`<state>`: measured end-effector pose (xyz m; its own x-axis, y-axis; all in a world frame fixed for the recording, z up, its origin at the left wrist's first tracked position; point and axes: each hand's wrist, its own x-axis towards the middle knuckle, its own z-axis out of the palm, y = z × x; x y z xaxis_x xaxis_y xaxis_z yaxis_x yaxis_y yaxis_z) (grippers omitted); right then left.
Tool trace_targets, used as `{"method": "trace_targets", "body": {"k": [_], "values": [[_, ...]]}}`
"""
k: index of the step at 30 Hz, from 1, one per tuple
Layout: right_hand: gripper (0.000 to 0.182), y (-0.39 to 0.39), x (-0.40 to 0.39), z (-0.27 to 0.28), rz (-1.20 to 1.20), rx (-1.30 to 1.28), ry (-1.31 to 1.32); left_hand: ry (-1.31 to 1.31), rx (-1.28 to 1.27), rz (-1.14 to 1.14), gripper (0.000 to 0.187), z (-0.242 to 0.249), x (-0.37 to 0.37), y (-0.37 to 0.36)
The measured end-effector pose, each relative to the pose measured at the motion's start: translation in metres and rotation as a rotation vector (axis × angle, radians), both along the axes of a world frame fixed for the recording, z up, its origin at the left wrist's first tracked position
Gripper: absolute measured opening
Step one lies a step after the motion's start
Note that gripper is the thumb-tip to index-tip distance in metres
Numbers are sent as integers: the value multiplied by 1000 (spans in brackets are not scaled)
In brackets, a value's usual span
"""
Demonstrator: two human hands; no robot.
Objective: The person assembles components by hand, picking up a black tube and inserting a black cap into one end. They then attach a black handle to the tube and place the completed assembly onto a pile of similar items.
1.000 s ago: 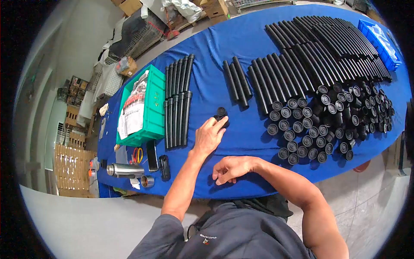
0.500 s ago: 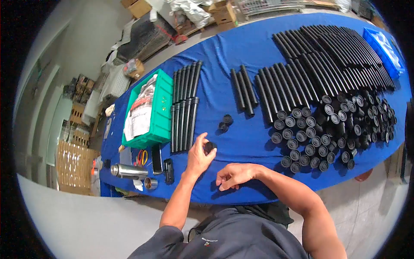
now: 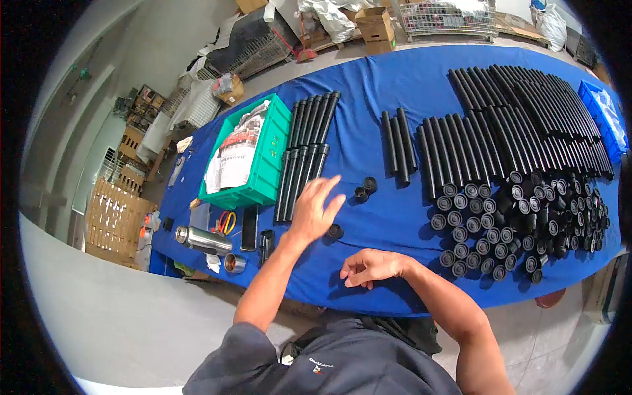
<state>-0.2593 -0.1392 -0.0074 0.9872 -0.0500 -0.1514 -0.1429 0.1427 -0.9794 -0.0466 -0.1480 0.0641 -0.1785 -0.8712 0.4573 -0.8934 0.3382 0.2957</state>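
Observation:
My left hand [image 3: 315, 209] is over the blue cloth with its fingers spread and nothing held. Just below its fingers a round black cap [image 3: 334, 232] lies on the cloth. Beyond it sit two more black caps [image 3: 365, 188], side by side. My right hand [image 3: 370, 268] hovers at or rests on the cloth near the front edge, fingers curled; whether anything is inside cannot be made out. Black tubes with capped ends [image 3: 301, 172] lie in two rows left of centre. A few bare black tubes [image 3: 399, 146] lie farther right.
A green crate [image 3: 268, 164] with printed bags stands at the left. Near it are a steel flask [image 3: 204, 240], scissors [image 3: 227, 222] and a phone [image 3: 250, 228]. Many tubes [image 3: 526, 112] and black caps [image 3: 490, 227] cover the right side, with a blue tray [image 3: 612, 135] behind.
My left hand has opened and let go of the black cap, which now lies on the cloth. That hand has moved forward. The camera view has shifted; my right hand keeps its curled pose.

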Motion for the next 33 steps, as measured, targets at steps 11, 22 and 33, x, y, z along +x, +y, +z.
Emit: {"method": "trace_targets", "body": {"k": [11,22,33], "values": [[38,-1,1,-8,-8,15,-51,-8,282,-122,43,-57,-44,-174],[37,-3,3,-8,13,0,-77,-22,456,149,44,-58,-46,-199],[38,-5,1,-11,7,76,-47,235,244,255,28,-51,-30,-200]]}}
